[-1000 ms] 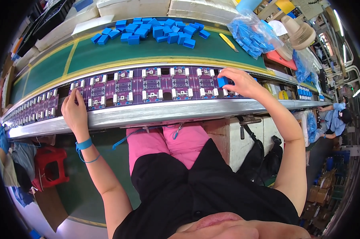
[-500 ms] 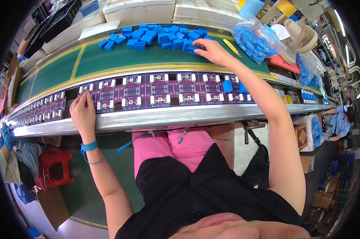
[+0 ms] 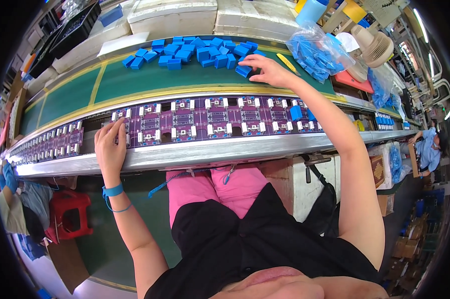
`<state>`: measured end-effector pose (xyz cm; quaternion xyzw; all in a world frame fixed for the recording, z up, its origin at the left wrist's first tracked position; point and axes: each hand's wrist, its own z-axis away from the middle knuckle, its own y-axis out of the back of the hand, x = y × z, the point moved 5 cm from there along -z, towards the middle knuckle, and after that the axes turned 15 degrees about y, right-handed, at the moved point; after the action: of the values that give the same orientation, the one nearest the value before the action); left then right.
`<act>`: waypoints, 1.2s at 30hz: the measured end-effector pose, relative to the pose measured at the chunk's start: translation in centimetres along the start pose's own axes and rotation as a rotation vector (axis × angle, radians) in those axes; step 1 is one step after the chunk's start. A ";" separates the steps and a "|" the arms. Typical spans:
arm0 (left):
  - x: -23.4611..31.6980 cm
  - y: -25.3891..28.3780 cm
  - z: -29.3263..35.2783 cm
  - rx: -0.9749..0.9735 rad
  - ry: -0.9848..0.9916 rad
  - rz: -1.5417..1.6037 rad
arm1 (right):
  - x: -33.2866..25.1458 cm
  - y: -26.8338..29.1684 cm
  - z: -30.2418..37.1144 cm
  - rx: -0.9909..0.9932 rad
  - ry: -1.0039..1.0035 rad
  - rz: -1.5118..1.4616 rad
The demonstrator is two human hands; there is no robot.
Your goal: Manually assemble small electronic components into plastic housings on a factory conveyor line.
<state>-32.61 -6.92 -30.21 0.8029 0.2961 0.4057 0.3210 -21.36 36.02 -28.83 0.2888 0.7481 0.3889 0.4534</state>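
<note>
My left hand (image 3: 111,149) is at the left end of a long purple circuit board panel (image 3: 197,118), its fingers bent together on the panel's edge. White connectors stand in pairs along the panel. Over the green belt, my right hand (image 3: 271,73) reaches out with thumb and fingers apart. A blue plastic housing (image 3: 243,71) lies right by its fingertips; whether they touch it is hard to tell. Behind it is a loose pile of the same blue housings (image 3: 185,53). Toward the panel's right end, a blue housing (image 3: 296,113) sits on a connector, partly beside my right forearm.
Another purple panel (image 3: 55,142) lies on the metal rail to the left. A yellow cutter (image 3: 288,64) and a clear bag of blue housings (image 3: 317,52) are beyond my right hand. A fan (image 3: 377,46) stands behind. Other people sit at both sides.
The panel has slid right along the rail together with my left hand. My right hand has drawn back slightly toward me, and the housing by its fingertips now lies nearer.
</note>
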 end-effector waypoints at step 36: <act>-1.8 0.1 0.4 0.038 0.104 0.078 | -8.8 2.8 11.0 -0.297 -0.381 0.246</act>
<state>-33.13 -8.40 -31.11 0.7976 0.2885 0.4536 0.2737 -7.52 34.12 -25.63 0.3757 0.5433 0.4853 0.5729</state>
